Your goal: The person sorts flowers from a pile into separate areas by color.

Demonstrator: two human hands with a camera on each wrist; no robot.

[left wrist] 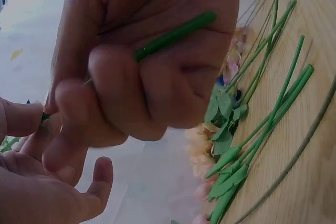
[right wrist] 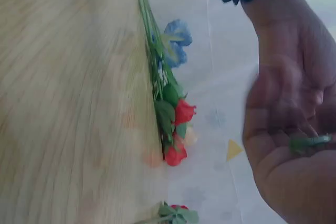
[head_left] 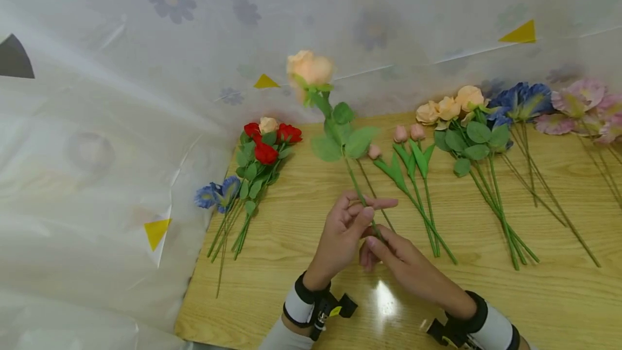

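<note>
A peach artificial rose (head_left: 311,72) stands raised over the table, bloom up, with green leaves (head_left: 335,136) partway down its stem. My left hand (head_left: 342,231) pinches that stem between thumb and fingers, the index finger pointing right. Just below it, my right hand (head_left: 408,263) grips the lower stem with curled fingers. In the left wrist view the cut end of the green stem (left wrist: 178,35) pokes out across the right palm. Behind the held rose, a thin brownish stem (head_left: 376,196) lies on the table, its upper end hidden by leaves.
On the wooden table (head_left: 291,296), red roses (head_left: 266,153) with one peach rose and a blue flower (head_left: 218,194) lie left. Pink tulips (head_left: 413,163), peach roses (head_left: 449,107), blue flowers (head_left: 522,101) and pink-purple flowers (head_left: 583,101) lie right. White patterned sheeting (head_left: 194,69) hangs behind and left.
</note>
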